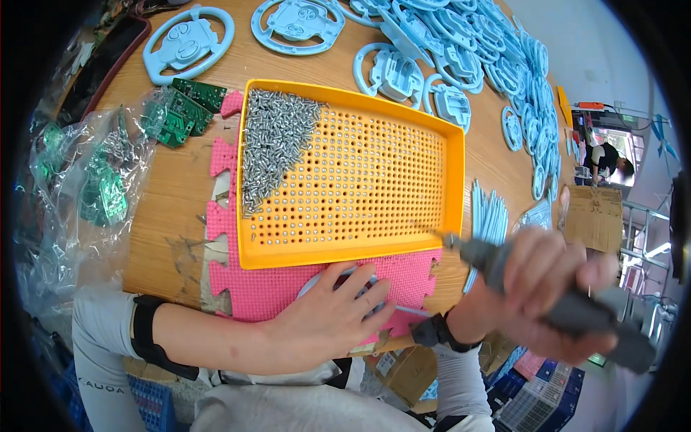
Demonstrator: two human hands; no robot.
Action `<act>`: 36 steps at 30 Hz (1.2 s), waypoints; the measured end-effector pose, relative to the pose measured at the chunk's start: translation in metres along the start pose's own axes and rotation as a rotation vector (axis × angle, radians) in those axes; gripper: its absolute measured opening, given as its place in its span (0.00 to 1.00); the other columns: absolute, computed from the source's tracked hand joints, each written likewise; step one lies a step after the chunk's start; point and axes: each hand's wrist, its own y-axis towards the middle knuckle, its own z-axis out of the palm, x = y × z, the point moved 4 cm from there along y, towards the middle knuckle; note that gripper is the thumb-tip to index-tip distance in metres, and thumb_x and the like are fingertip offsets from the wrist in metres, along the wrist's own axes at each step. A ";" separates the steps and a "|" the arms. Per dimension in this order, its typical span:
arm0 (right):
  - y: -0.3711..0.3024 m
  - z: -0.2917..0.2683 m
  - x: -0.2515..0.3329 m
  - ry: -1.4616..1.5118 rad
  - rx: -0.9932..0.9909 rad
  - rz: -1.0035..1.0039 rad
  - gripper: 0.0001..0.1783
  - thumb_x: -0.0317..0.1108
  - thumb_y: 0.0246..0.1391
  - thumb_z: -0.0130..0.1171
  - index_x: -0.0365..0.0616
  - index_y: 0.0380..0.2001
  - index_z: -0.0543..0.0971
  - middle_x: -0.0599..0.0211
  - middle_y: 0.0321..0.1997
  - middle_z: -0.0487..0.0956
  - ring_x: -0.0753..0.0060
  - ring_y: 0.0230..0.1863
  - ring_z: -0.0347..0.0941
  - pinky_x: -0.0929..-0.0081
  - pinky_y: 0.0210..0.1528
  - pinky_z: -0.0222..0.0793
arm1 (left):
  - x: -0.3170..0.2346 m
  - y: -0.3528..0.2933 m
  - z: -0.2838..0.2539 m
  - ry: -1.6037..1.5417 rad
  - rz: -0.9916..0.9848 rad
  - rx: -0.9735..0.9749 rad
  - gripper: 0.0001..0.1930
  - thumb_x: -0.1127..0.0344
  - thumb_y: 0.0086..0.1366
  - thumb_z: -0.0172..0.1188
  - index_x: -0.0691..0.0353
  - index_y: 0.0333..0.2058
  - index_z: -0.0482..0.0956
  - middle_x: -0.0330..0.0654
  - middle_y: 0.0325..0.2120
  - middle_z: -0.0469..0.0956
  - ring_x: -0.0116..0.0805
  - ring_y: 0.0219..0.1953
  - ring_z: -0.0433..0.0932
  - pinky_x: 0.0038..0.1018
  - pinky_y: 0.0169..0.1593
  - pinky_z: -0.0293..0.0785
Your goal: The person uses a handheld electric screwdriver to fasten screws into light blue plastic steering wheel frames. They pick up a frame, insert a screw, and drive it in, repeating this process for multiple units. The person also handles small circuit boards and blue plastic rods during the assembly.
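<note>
Wooden table [173,187], yellow screw tray [353,252]; left hand [327,317] flat, open on pale blue part [311,284]; right hand [547,288] gripping grey electric screwdriver [576,309].

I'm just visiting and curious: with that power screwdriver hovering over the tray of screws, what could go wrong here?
1. The electric screwdriver in the right hand has its tip near the orange perforated tray; a bump might scatter the heaped screws.
2. The left hand lies flat on a light blue part on the pink foam mat, so a slipping bit could catch the fingers.
</note>
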 end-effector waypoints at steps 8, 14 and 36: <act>-0.060 0.015 0.019 -0.047 -0.027 0.051 0.27 0.55 0.55 0.55 0.39 0.30 0.65 0.70 0.11 0.71 0.78 0.08 0.67 0.85 0.10 0.65 | -0.001 0.002 0.000 -0.055 -0.003 0.036 0.31 0.49 0.48 0.64 0.57 0.49 0.71 0.46 0.50 0.65 0.48 0.55 0.61 0.45 0.57 0.56; -0.070 0.019 0.009 -0.038 -0.025 0.063 0.27 0.55 0.55 0.55 0.38 0.30 0.65 0.68 0.11 0.72 0.77 0.09 0.68 0.83 0.10 0.66 | 0.000 0.001 0.002 -0.091 -0.016 0.050 0.32 0.49 0.45 0.66 0.56 0.49 0.71 0.47 0.50 0.64 0.48 0.56 0.60 0.46 0.58 0.55; -0.076 0.027 -0.001 0.019 0.272 -0.027 0.28 0.53 0.52 0.62 0.37 0.32 0.65 0.67 0.16 0.74 0.74 0.13 0.71 0.78 0.16 0.71 | 0.000 -0.001 -0.002 -0.085 0.008 0.014 0.28 0.51 0.45 0.65 0.58 0.44 0.74 0.48 0.49 0.64 0.48 0.56 0.60 0.44 0.57 0.57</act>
